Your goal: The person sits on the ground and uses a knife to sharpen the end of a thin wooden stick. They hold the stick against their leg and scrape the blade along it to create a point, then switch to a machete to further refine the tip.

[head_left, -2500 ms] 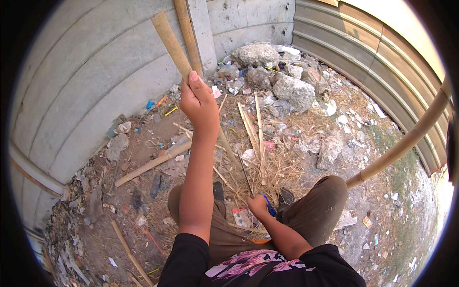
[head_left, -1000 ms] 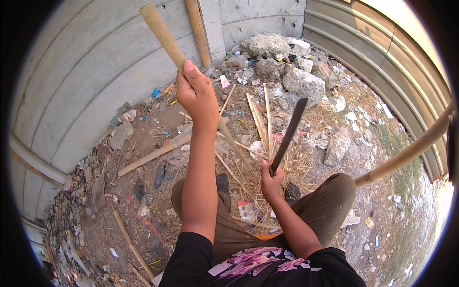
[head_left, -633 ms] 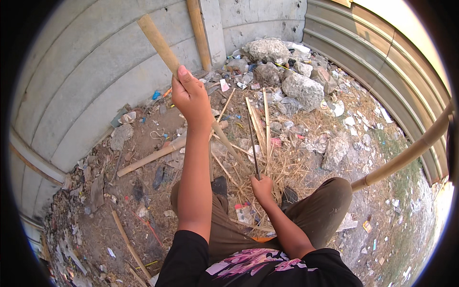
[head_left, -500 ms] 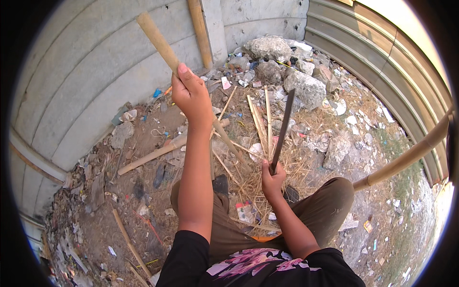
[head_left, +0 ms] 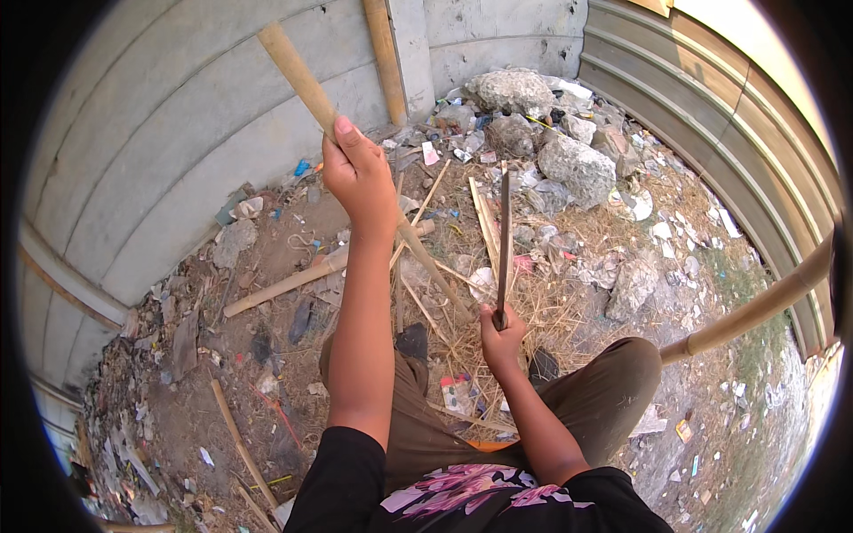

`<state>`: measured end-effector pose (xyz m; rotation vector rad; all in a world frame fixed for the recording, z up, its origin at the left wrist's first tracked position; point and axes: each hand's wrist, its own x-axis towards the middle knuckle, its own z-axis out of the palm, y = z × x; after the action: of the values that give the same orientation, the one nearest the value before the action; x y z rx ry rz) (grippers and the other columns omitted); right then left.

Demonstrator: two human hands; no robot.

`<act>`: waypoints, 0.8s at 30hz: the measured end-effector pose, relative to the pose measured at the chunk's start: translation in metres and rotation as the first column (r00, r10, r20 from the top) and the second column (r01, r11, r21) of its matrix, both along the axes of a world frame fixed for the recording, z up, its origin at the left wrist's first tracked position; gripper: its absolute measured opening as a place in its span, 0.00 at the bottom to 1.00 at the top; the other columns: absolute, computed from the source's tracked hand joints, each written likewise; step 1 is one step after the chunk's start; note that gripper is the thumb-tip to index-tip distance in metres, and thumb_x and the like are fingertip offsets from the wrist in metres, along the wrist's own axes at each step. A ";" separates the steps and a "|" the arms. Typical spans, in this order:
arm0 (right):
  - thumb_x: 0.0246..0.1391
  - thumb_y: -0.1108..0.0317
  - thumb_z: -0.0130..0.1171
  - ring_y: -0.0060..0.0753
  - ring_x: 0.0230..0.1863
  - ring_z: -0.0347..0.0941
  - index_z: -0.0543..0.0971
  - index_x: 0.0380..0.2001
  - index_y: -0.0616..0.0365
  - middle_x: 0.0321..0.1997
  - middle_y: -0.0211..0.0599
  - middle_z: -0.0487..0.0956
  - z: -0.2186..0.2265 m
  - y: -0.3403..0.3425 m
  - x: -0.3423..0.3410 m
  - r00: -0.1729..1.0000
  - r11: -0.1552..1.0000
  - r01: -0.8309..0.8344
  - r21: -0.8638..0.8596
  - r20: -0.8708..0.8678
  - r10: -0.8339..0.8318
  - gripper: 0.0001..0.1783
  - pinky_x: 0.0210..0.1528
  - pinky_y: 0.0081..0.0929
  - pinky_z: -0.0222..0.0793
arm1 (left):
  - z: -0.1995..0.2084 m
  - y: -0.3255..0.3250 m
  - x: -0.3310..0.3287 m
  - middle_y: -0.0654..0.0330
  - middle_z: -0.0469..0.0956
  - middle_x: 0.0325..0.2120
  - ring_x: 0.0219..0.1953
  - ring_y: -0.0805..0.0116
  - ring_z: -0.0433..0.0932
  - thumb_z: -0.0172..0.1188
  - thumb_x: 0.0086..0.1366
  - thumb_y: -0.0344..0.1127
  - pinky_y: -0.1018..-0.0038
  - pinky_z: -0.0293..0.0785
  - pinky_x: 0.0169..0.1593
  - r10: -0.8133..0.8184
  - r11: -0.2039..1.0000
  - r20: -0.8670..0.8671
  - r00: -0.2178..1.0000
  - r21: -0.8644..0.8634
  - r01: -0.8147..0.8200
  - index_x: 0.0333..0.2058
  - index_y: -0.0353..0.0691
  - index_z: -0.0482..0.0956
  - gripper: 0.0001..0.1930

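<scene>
1. Yard, outdoors, rough and sunlit; I stand amid rubbish.
2. Wall [head_left: 178,133], grey concrete panels, left of me.
3. Fence [head_left: 711,107], ribbed sheet, tan, right; forms a corner with the wall.
4. Ground [head_left: 289,222], bare earth.
5. Grass [head_left: 737,289], thin, along the fence.
6. Rocks [head_left: 577,169], pale, heaped near the corner.
7. Litter [head_left: 635,204], pale scraps, strewn widely.

We have a stick [head_left: 299,82] in our left grip [head_left: 360,178], a blade [head_left: 505,244] in our right grip [head_left: 503,336]. Before us, strips [head_left: 484,220] lie on the ground [head_left: 277,238], a pole [head_left: 289,286] left of them; rocks [head_left: 577,169] sit behind, rightward.
</scene>
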<state>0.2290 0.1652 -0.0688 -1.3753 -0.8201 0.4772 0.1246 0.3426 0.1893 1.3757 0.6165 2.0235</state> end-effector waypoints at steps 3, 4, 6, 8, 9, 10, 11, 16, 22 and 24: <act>0.57 0.68 0.58 0.20 0.16 0.60 0.71 0.19 0.61 0.12 0.27 0.65 -0.084 -0.024 -0.011 1.000 0.992 0.031 -0.123 -0.001 -0.031 0.15 0.20 0.29 0.56 | 0.005 -0.001 0.010 0.70 0.56 0.16 0.13 0.82 0.55 0.45 0.77 0.53 0.80 0.51 0.15 -0.004 1.000 -0.020 1.000 0.006 0.004 0.28 0.44 0.60 0.22; 0.52 0.63 0.60 0.37 0.18 0.74 0.78 0.22 0.67 0.15 0.40 0.76 -0.129 -0.034 -0.008 0.994 0.830 0.040 -0.557 0.105 0.022 0.16 0.25 0.37 0.67 | 0.008 -0.004 0.019 0.70 0.56 0.16 0.13 0.82 0.55 0.44 0.77 0.53 0.80 0.51 0.15 -0.016 1.000 -0.030 0.999 -0.003 0.016 0.27 0.44 0.60 0.22; 0.45 0.58 0.62 0.64 0.33 0.80 0.80 0.25 0.77 0.23 0.66 0.79 -0.194 -0.065 0.002 1.000 0.601 0.002 -0.799 0.019 0.021 0.24 0.40 0.48 0.75 | 0.011 -0.011 0.035 0.71 0.56 0.15 0.13 0.82 0.55 0.45 0.76 0.53 0.80 0.51 0.15 -0.039 0.999 -0.030 0.999 -0.002 0.039 0.27 0.44 0.60 0.22; 0.46 0.58 0.62 0.52 0.28 0.81 0.80 0.22 0.77 0.18 0.56 0.78 -0.182 -0.048 0.003 0.998 0.596 -0.023 -0.803 0.014 0.058 0.23 0.35 0.43 0.76 | 0.007 -0.012 0.033 0.71 0.56 0.15 0.13 0.82 0.55 0.45 0.76 0.54 0.80 0.51 0.15 -0.033 0.999 -0.060 0.998 0.027 0.034 0.26 0.44 0.60 0.23; 0.47 0.58 0.62 0.46 0.25 0.82 0.80 0.20 0.76 0.16 0.51 0.78 -0.173 -0.039 0.004 0.998 0.590 -0.031 -0.807 0.011 0.068 0.23 0.32 0.41 0.76 | 0.009 -0.009 0.032 0.71 0.56 0.15 0.13 0.82 0.55 0.45 0.76 0.54 0.80 0.51 0.15 -0.049 0.999 -0.055 0.997 0.022 0.050 0.26 0.44 0.60 0.23; 0.48 0.57 0.61 0.37 0.20 0.77 0.78 0.16 0.72 0.14 0.44 0.76 -0.159 -0.031 0.002 0.999 0.656 0.032 -0.754 0.048 0.006 0.23 0.28 0.37 0.72 | 0.008 -0.009 0.031 0.71 0.56 0.15 0.13 0.83 0.55 0.45 0.76 0.54 0.80 0.51 0.15 -0.069 0.998 -0.045 0.997 0.006 0.069 0.26 0.44 0.60 0.23; 0.48 0.58 0.62 0.41 0.20 0.76 0.77 0.17 0.70 0.15 0.47 0.76 -0.124 -0.022 -0.004 0.997 0.756 -0.018 -0.654 0.045 0.062 0.21 0.27 0.39 0.70 | 0.006 -0.004 0.022 0.71 0.56 0.15 0.13 0.83 0.55 0.45 0.76 0.54 0.80 0.51 0.15 -0.065 0.998 -0.036 0.997 -0.004 0.064 0.26 0.44 0.60 0.23; 0.55 0.66 0.60 0.27 0.16 0.59 0.69 0.19 0.64 0.12 0.37 0.67 0.001 -0.007 0.007 0.993 0.999 -0.036 -0.025 0.113 0.038 0.17 0.21 0.34 0.57 | 0.003 0.000 0.018 0.70 0.57 0.15 0.13 0.83 0.55 0.46 0.76 0.55 0.80 0.52 0.15 0.026 1.000 -0.027 0.999 0.013 -0.026 0.29 0.43 0.61 0.23; 0.49 0.65 0.63 0.35 0.27 0.75 0.76 0.23 0.69 0.20 0.42 0.75 -0.113 -0.045 -0.011 0.996 0.603 -0.083 -0.794 -0.078 0.035 0.15 0.31 0.36 0.70 | 0.005 -0.011 0.025 0.69 0.60 0.17 0.13 0.82 0.57 0.47 0.75 0.54 0.80 0.54 0.15 -0.004 1.000 -0.049 0.999 0.015 0.005 0.31 0.41 0.60 0.22; 0.46 0.63 0.64 0.43 0.33 0.82 0.80 0.27 0.73 0.24 0.50 0.80 -0.134 -0.051 -0.001 0.990 0.472 -0.044 -0.881 0.024 0.137 0.18 0.38 0.38 0.76 | 0.011 -0.009 0.027 0.69 0.60 0.17 0.13 0.82 0.57 0.47 0.75 0.54 0.80 0.54 0.15 -0.024 0.999 -0.050 0.998 0.032 0.026 0.31 0.41 0.59 0.22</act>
<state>0.2284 0.1138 -0.2023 -2.3500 -0.7302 1.0293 0.1515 0.3338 0.2004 1.4496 0.5870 1.9934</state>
